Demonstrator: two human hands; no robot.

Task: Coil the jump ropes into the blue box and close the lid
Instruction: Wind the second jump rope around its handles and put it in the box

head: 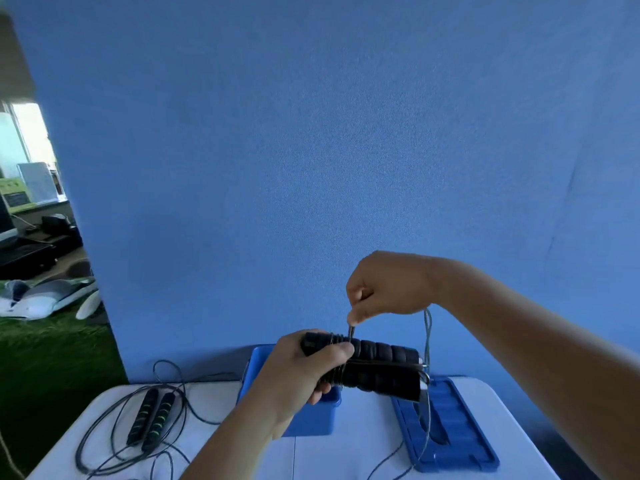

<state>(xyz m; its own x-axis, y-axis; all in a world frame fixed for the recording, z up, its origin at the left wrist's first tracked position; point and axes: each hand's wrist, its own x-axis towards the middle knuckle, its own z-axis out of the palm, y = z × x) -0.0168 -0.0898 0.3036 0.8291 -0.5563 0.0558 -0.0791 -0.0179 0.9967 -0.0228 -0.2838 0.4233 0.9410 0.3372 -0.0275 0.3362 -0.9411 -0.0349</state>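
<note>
My left hand (304,368) grips two black foam jump-rope handles (381,367) side by side, held level above the open blue box (311,420). Thin grey cord is wound around the handles near my thumb. My right hand (384,285) pinches that cord (351,332) just above the handles; a loop of it hangs from under my right wrist past the handles' right end to the table. The blue lid (450,431) lies flat to the right of the box. A second jump rope with green-striped black handles (150,419) lies loose on the table's left side.
The white table (353,452) stands against a blue wall (311,150). Green turf and white clutter lie on the floor to the left. The second rope's black cord (104,434) spreads in wide loops over the left of the table.
</note>
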